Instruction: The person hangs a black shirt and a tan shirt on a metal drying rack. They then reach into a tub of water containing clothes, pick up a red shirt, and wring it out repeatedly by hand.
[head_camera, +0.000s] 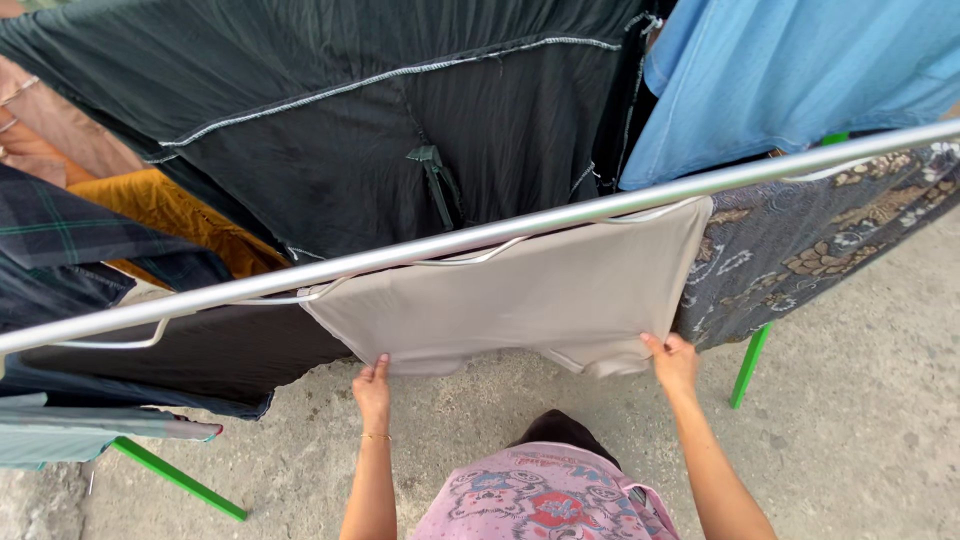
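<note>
Over concrete ground (850, 420), both hands (372, 390) (675, 362) apparently pinch the beige cloth's (520, 295) lower edge.

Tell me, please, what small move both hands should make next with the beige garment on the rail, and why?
Probably a gentle downward and outward tug. The left hand and right hand each pinch a lower corner of the beige garment, which hangs over the metal rail, and its bottom edge is folded and uneven near the right hand.
</note>
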